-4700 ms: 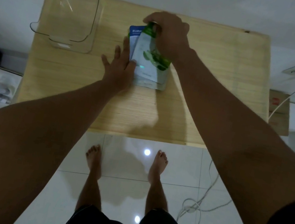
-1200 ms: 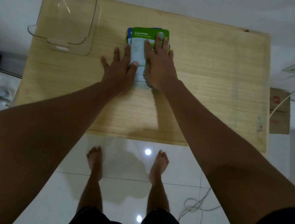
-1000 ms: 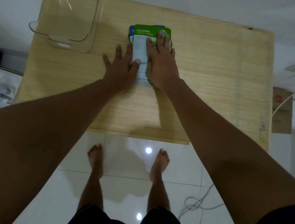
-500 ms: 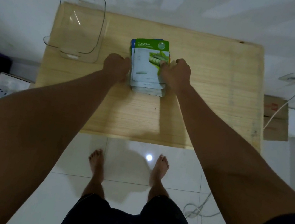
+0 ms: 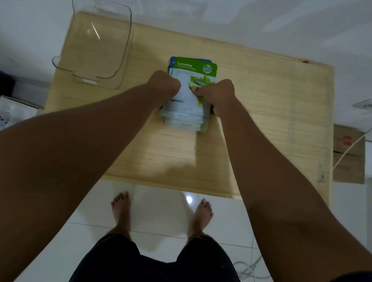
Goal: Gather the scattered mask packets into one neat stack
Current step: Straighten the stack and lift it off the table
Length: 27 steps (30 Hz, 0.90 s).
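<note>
A stack of mask packets [image 5: 187, 101] lies in the middle of the wooden table [image 5: 268, 130]. Its top packet is white with a green "Cucumber" band, and a blue packet edge peeks out at the stack's far left. My left hand [image 5: 163, 86] grips the stack's left side with fingers curled. My right hand [image 5: 215, 94] grips the right side, thumb on the top packet. The lower packets stick out slightly at the near end.
A clear plastic bin [image 5: 97, 40] stands on the table's far left corner, overhanging the edge. Cardboard boxes [image 5: 349, 154] and a white cable [image 5: 359, 136] sit on the floor to the right. A white box [image 5: 5, 116] lies to the left. My bare feet stand by the near edge.
Both hands went from lying flat on top of the packets to curling around the stack's left and right sides. The camera view shifted, so the table sits lower in frame.
</note>
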### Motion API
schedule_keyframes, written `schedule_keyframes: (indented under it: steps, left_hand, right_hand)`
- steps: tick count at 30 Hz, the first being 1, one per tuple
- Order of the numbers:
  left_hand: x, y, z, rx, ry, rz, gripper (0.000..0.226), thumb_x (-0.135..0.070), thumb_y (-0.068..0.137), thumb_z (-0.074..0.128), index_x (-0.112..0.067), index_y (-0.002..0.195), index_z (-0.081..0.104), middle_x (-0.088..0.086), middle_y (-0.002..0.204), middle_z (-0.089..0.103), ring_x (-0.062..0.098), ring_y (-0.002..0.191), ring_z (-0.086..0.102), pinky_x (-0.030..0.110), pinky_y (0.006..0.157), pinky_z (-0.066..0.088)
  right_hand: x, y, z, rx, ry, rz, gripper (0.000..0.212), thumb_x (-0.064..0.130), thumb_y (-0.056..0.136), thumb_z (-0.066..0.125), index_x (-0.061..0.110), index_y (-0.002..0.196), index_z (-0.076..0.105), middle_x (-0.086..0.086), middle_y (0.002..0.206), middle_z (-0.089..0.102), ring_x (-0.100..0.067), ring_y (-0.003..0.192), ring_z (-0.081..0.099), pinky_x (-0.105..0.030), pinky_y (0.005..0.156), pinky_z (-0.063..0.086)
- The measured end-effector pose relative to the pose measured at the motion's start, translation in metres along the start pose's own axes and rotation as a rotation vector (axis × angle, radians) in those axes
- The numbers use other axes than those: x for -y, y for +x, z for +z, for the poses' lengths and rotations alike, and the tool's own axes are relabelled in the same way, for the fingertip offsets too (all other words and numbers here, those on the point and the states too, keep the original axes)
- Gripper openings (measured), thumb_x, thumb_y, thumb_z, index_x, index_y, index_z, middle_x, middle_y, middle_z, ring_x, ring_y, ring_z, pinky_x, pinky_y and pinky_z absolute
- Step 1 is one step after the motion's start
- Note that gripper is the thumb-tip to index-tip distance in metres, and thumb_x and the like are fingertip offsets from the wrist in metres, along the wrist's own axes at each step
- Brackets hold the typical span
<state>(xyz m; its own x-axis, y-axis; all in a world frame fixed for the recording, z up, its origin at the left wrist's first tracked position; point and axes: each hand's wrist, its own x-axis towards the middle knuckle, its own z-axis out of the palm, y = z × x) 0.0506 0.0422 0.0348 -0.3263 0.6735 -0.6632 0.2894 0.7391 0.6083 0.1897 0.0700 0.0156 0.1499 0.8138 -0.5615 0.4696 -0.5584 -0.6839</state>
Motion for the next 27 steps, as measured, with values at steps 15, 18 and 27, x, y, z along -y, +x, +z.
schedule_keyframes:
  steps: [15, 18, 27]
  left_hand:
    - [0.001, 0.01, -0.017, 0.16, -0.107, -0.135, 0.027, -0.016, 0.087, 0.066, -0.013, 0.112, 0.056, 0.007, 0.094, 0.06, 0.024, 0.078, 0.06, 0.033, 0.057, 0.046]
    - [0.007, 0.011, -0.02, 0.207, -0.132, -0.171, 0.02, -0.021, 0.088, 0.067, -0.015, 0.106, 0.06, 0.007, 0.105, 0.063, 0.024, 0.084, 0.062, 0.033, 0.063, 0.049]
    - [0.01, 0.007, -0.01, 0.096, -0.256, 0.049, 0.049, -0.019, 0.094, 0.059, 0.001, 0.136, 0.047, 0.018, 0.133, 0.056, 0.033, 0.117, 0.059, 0.044, 0.099, 0.05]
  right_hand:
    - [0.012, -0.004, 0.004, 0.091, 0.168, 0.129, 0.048, 0.012, 0.062, 0.092, -0.004, 0.098, 0.063, -0.018, 0.105, 0.07, -0.033, 0.093, 0.07, -0.049, 0.086, 0.06]
    - [0.013, -0.008, 0.005, 0.134, 0.161, 0.159, 0.047, 0.013, 0.067, 0.089, -0.002, 0.101, 0.062, -0.018, 0.109, 0.069, -0.032, 0.096, 0.069, -0.049, 0.089, 0.058]
    - [0.008, -0.016, -0.001, 0.18, 0.29, 0.099, 0.068, 0.03, 0.07, 0.087, 0.002, 0.123, 0.055, -0.013, 0.112, 0.069, -0.028, 0.095, 0.071, -0.043, 0.081, 0.061]
